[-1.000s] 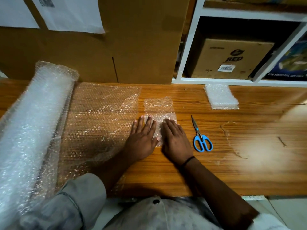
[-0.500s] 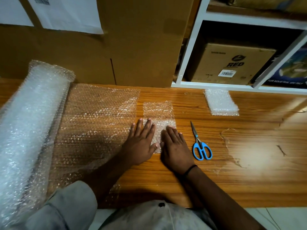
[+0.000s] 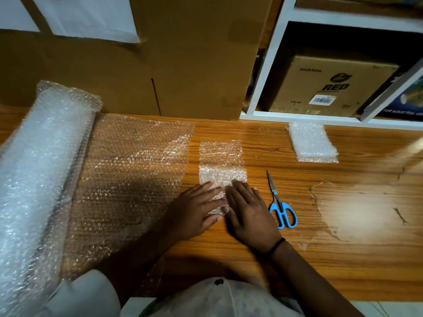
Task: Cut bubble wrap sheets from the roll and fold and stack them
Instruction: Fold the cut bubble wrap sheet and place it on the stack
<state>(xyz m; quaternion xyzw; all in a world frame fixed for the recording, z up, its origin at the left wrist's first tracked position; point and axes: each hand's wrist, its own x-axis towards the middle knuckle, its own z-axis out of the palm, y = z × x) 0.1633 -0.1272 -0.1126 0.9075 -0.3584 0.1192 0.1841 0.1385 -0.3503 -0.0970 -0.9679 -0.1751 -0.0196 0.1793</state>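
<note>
A narrow cut strip of bubble wrap (image 3: 220, 156) lies on the wooden table (image 3: 320, 259), its near part folded over and whiter. My left hand (image 3: 194, 211) and my right hand (image 3: 248, 213) lie flat side by side and press on the folded near end with straight fingers. The big bubble wrap roll (image 3: 39, 179) lies along the left, and its unrolled sheet (image 3: 132, 175) spreads flat toward the strip. Blue-handled scissors (image 3: 280, 205) lie shut just right of my right hand. A stack of folded sheets (image 3: 312, 143) sits at the back right.
Large cardboard boxes (image 3: 183, 65) stand against the table's back edge. A white shelf (image 3: 270, 65) at the back right holds a carton marked RED (image 3: 329, 85). The table's front edge runs just below my forearms.
Both hands have slid a little toward me along the folded strip, so more of the whiter folded part shows beyond my fingertips. The view has shifted slightly; everything else is still.
</note>
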